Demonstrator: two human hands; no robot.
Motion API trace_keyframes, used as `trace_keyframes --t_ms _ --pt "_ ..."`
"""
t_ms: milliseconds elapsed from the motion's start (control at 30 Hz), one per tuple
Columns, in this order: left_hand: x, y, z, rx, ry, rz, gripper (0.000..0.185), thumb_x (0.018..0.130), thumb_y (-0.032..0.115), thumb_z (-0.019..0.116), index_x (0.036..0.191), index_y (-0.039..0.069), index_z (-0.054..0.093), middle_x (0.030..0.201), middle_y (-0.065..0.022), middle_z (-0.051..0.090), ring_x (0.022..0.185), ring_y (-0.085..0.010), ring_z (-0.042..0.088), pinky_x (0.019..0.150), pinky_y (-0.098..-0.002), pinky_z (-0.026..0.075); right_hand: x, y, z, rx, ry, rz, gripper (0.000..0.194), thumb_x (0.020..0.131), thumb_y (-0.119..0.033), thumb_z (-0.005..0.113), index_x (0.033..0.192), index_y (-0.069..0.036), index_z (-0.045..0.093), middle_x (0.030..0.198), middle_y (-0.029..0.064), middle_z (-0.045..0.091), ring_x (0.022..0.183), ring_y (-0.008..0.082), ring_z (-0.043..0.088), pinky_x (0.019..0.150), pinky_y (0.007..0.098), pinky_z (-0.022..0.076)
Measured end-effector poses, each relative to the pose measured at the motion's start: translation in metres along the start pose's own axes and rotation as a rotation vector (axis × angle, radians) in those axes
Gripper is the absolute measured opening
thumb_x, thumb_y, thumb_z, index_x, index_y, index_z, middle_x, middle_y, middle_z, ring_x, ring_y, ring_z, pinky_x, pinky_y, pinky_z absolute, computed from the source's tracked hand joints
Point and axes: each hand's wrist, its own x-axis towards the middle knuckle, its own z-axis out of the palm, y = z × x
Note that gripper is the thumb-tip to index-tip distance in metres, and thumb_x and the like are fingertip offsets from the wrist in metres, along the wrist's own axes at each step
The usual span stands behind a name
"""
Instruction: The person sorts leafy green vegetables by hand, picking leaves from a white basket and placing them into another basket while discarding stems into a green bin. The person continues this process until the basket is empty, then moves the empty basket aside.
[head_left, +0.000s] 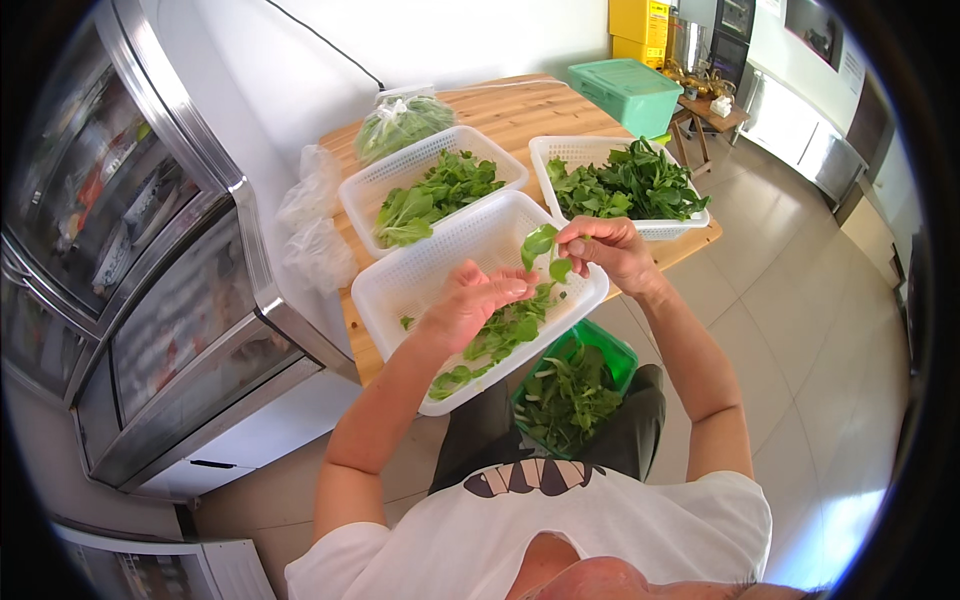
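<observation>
My right hand (611, 251) pinches a small sprig of leafy greens (538, 246) above the right side of the nearest white perforated plastic basket (390, 300). Just left of the sprig is my left hand (476, 300), thumb and fingers drawn together. Whether anything is between those fingertips cannot be made out. Loose green leaves (517, 324) lie along the near side of that basket. Between my knees, below the table edge, a green plastic bin (621, 360) holds a heap of leaves and stems (566, 397).
On the wooden table (525, 105), two more white baskets (465, 139) (577, 150) hold greens. Behind them sits a tied clear bag of greens (405, 124). Crumpled plastic bags (319, 225) hang by the left edge, near a glass-fronted display refrigerator (187, 300). A lidded green tub (626, 94) stands beyond.
</observation>
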Motion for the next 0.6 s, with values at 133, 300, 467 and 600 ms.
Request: trace_keyframes --t_ms 133,300,467,600 --pt "0.004 0.003 0.000 0.045 -0.004 0.011 0.029 0.082 -0.002 0.058 0.060 0.013 0.045 0.098 -0.0152 0.060 0.091 -0.0242 0.061 0.083 -0.0374 0.047 -0.006 0.000 -0.001 -0.073 -0.051 -0.094 0.016 0.084 0.000 0.057 0.096 -0.003 0.066 0.080 0.0040 0.061 0.065 0.0087 0.054 0.056 0.0214 0.0439" --pt "0.003 0.001 0.016 0.367 0.166 0.108 0.016 0.082 0.002 0.061 0.066 0.001 0.058 0.090 -0.0123 0.064 0.074 -0.0121 0.061 0.063 -0.0230 0.048 -0.011 -0.004 -0.004 -0.072 -0.042 -0.109 0.018 0.082 0.002 0.057 0.097 -0.003 0.066 0.080 0.0041 0.060 0.066 0.0092 0.054 0.056 0.0215 0.0440" --pt "0.002 0.007 0.023 0.708 0.154 0.001 0.013 0.081 0.006 0.064 0.078 -0.007 0.065 0.077 -0.0050 0.065 0.068 -0.0039 0.054 0.058 -0.0173 0.042 -0.015 -0.002 -0.006 0.068 0.040 -0.007 0.014 0.082 -0.003 0.060 0.094 -0.002 0.066 0.074 0.0074 0.061 0.063 0.0111 0.055 0.056 0.0240 0.0452" --pt "0.000 0.004 0.025 0.708 0.177 0.007 0.015 0.081 0.007 0.064 0.077 -0.008 0.066 0.072 -0.0037 0.065 0.066 -0.0029 0.052 0.058 -0.0161 0.041 -0.015 0.000 -0.010 0.087 0.073 -0.021 0.014 0.082 -0.005 0.062 0.094 -0.002 0.066 0.074 0.0075 0.061 0.063 0.0122 0.055 0.057 0.0254 0.0456"
